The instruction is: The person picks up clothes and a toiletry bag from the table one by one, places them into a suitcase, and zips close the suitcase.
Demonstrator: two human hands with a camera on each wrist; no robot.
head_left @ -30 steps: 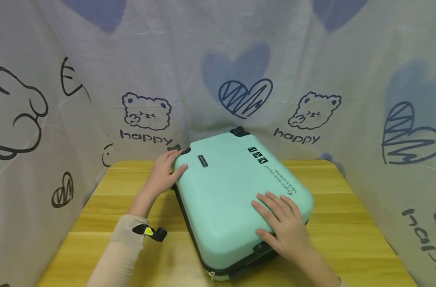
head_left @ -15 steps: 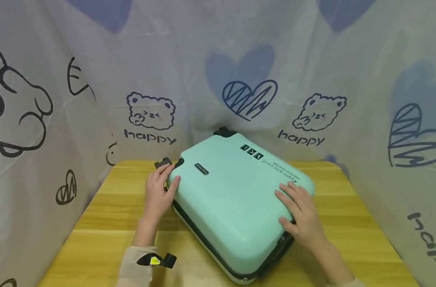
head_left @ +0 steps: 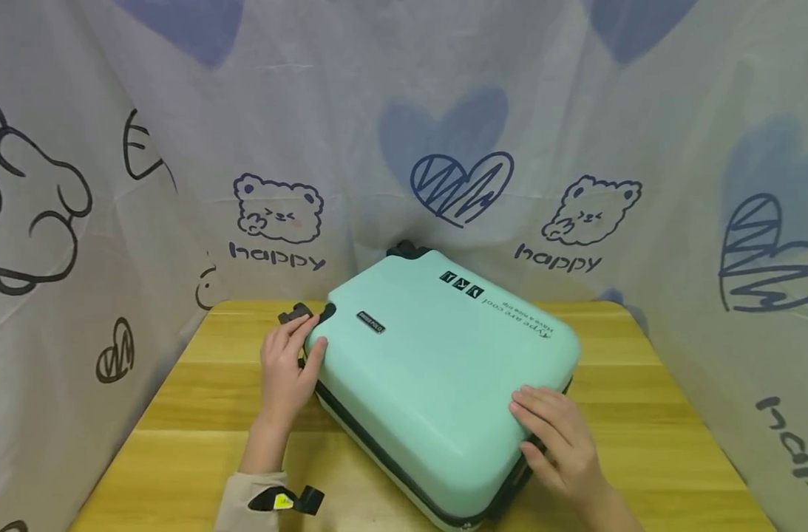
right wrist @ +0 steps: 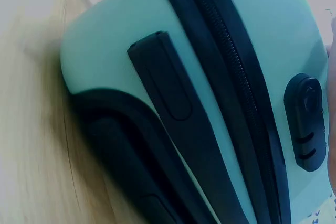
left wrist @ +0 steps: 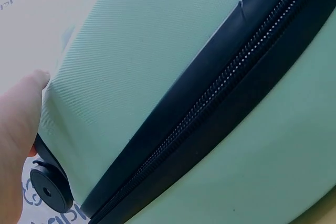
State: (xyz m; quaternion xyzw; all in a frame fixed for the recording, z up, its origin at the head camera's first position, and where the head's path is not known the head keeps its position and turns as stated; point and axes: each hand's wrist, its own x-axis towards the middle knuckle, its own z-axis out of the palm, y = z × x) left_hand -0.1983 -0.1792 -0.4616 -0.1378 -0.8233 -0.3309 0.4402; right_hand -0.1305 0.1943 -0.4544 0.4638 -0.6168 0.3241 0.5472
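A mint-green hard-shell suitcase (head_left: pixel 430 377) lies flat, turned at an angle. My left hand (head_left: pixel 287 369) rests against its left corner by a black wheel (head_left: pixel 296 314), fingers fairly straight. My right hand (head_left: pixel 563 436) touches the near right edge, fingertips on top and thumb lower at the side. Along the side, the left wrist view shows the closed zipper (left wrist: pixel 210 95), with a wheel (left wrist: pixel 51 187) below my thumb. A black carry handle (right wrist: pixel 178 108) and a dark lock piece (right wrist: pixel 306 121) appear in the right wrist view, where that hand is mostly cut off.
The suitcase sits on a wood-grain table (head_left: pixel 650 443). Behind and on both sides hangs a pale curtain (head_left: pixel 350 111) printed with hearts and bears. A second black wheel (head_left: pixel 406 250) at the suitcase's far corner is close to the curtain.
The suitcase has turned counterclockwise, its wheeled end swinging left and its near corner moving right. My left hand has come nearer and left with it; my right hand has shifted right along the edge.
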